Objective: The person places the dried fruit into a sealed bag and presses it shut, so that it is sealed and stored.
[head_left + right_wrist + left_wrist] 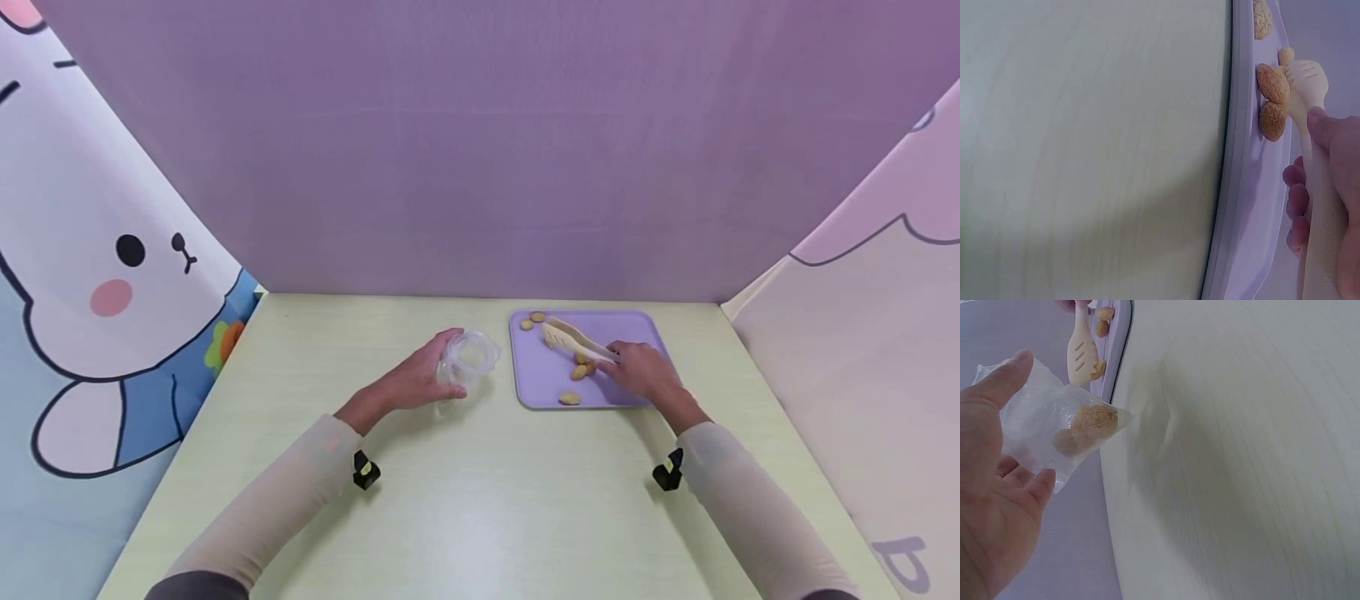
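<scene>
My left hand [415, 377] holds a clear plastic bag [471, 357] upright above the table, left of the tray, thumb on one side and fingers on the other. In the left wrist view, tan wrinkled nuts [1094, 422] show at the bottom of the bag. My right hand [639, 368] grips beige slotted tongs [581, 340] by their arms, over the purple tray [537, 382]. Several almond-like nuts [1272, 84] lie on the tray beside and below the tongs. One nut [1098, 369] is at the tong tips; whether they pinch it I cannot tell.
The tray sits at the back right of the pale wooden table [465, 500]. A purple wall [480, 167] rises behind the table's far edge. Printed cartoon panels [112, 208] stand at both sides. Two nuts [532, 320] lie in the tray's far left corner.
</scene>
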Available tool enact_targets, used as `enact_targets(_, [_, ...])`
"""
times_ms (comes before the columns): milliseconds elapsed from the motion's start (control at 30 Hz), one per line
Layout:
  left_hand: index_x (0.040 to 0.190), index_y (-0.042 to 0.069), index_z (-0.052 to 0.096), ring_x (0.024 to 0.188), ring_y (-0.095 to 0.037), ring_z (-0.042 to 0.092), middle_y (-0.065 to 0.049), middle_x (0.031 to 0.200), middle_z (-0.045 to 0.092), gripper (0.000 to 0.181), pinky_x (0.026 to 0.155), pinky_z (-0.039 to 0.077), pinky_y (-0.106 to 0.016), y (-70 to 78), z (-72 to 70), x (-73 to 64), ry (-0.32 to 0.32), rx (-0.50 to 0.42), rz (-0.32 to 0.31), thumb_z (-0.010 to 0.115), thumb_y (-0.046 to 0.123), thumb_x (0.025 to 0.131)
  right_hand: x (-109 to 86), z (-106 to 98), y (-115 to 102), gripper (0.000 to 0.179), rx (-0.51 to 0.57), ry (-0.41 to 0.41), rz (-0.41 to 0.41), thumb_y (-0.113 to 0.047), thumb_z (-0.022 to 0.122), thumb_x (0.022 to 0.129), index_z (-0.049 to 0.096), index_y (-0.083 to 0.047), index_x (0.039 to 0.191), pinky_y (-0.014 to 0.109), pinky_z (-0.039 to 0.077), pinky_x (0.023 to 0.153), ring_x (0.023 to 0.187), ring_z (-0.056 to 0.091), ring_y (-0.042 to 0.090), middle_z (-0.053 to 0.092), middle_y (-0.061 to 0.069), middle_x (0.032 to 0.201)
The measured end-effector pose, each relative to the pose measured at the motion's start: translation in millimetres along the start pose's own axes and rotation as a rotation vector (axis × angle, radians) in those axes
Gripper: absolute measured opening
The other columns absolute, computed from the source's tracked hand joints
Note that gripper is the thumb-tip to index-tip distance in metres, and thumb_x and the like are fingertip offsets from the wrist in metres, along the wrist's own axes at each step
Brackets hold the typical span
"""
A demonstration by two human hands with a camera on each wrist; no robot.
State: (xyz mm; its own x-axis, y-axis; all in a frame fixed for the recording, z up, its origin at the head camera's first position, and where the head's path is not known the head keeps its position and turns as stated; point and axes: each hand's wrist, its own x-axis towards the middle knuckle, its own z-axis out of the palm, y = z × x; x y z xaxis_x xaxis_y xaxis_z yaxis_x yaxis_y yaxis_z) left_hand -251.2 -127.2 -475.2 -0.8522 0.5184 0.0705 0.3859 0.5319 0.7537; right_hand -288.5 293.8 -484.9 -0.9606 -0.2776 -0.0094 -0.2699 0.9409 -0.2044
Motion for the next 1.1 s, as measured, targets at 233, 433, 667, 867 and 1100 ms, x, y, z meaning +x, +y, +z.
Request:
enact_targets(233, [0.158,0.007,0.024,0.125,-0.029,0.053,-0.015,0.146,0.049,0.101,0.109,0.045,-0.053,2.4,-0.4,-0.9,-0.004,-0.007,0.005,0.087,0.025,0.081,0.5,2.3,-3.3,0.052,0.002,-0.024,0.006,-0.052,0.062,0.097,0.068,-0.005,0.121,0.039,0.045,0.062,0.074,0.058,0.026,0.067,0.008,0.084])
enact_targets(433, [0.158,0.006,0.024,0.124,-0.029,0.053,-0.016,0.146,0.049,0.101,0.108,0.045,-0.053,2.1,-0.4,-1.1,-0.001,-0.009,0.002,0.087,0.025,0.081,1.3,3.0,-5.5,0.051,-0.021,-0.020,-0.004,-0.050,0.063,0.097,0.069,-0.006,0.122,0.043,0.047,0.065,0.076,0.059,0.028,0.070,0.009,0.088])
enact_targets(667, [0.158,0.006,0.025,0.124,-0.029,0.053,-0.016,0.146,0.049,0.100,0.107,0.045,-0.053,1.3,0.1,-1.5,0.010,-0.004,0.003,0.087,0.022,0.081,0.1,1.7,-4.4,0.049,-0.034,-0.015,-0.013,-0.048,0.062,0.098,0.069,-0.006,0.120,0.047,0.050,0.069,0.079,0.062,0.030,0.071,0.011,0.091])
enact_targets(867, [0.158,0.006,0.025,0.123,-0.029,0.054,-0.016,0.145,0.050,0.100,0.107,0.046,-0.053,0.8,0.4,-1.4,0.011,-0.013,0.001,0.087,0.022,0.080,-1.1,-0.3,-4.4,0.043,-0.046,0.011,-0.026,-0.047,0.064,0.097,0.070,-0.009,0.114,0.048,0.050,0.068,0.078,0.063,0.030,0.071,0.010,0.087])
enact_targets(1100, [0.158,0.006,0.025,0.122,-0.029,0.054,-0.016,0.144,0.050,0.100,0.106,0.046,-0.054,1.0,0.8,-1.2,0.009,-0.017,-0.003,0.087,0.022,0.081,-3.2,-4.4,-5.3,0.042,-0.049,0.040,-0.055,-0.045,0.066,0.097,0.071,-0.008,0.116,0.047,0.049,0.069,0.076,0.062,0.029,0.070,0.009,0.085])
